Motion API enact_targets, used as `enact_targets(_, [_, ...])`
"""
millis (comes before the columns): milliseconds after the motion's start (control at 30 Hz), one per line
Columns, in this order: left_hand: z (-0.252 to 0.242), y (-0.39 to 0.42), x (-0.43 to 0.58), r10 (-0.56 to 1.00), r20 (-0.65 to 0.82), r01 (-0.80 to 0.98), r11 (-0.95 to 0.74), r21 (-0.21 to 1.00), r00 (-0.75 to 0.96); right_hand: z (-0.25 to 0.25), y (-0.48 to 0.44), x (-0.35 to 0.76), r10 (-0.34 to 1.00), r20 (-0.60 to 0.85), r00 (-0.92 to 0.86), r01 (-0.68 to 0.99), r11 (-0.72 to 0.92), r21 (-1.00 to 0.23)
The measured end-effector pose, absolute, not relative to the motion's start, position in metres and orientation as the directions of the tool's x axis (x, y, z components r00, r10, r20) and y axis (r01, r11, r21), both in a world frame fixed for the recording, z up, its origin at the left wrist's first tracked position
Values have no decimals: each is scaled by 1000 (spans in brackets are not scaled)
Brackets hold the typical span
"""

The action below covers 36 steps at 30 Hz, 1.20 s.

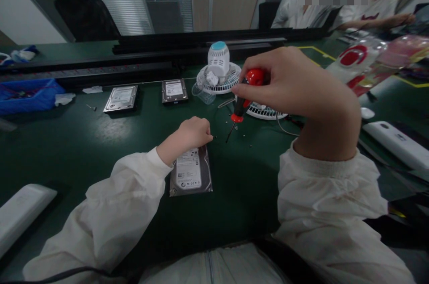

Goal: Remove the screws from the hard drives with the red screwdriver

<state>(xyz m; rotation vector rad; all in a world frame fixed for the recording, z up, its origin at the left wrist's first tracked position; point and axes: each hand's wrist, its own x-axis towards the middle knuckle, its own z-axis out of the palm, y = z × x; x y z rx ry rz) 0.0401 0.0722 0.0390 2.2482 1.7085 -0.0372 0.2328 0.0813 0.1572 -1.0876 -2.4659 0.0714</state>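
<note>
A hard drive (pixel 191 172) lies label up on the dark green table (pixel 83 141), just in front of me. My left hand (pixel 192 134) rests at its far edge, fingers pinched together on a tiny dark thing, perhaps a screw. My right hand (pixel 295 83) is raised above the table and closed round the red and black handle of a screwdriver (pixel 243 101), whose thin shaft points down and left towards the pinched fingers. A few small screws (pixel 241 130) lie loose on the table near the tip.
Two more hard drives (pixel 121 98) (pixel 174 91) lie further back. A small white fan (pixel 218 69), taken apart, and its grille (pixel 266 112) sit behind the screwdriver. A blue bin (pixel 27 94) stands far left. White devices (pixel 398 141) (pixel 20 212) flank me. Other people sit at back right.
</note>
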Motion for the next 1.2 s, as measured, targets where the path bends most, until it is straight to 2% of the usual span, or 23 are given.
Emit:
enact_targets(267, [36,73,47,948,-205,967,-217,136,242,167,74,235,740,290,-607,729,663,-168])
enact_targets(667, [35,70,54,961,-133,969,-246,-24,241,166,74,237,747,301,-593,737,654,-172])
enact_targets(1200, [34,63,59,963,-62,953,-267,-143,261,166,75,237,730,327,-600,730,667,-149])
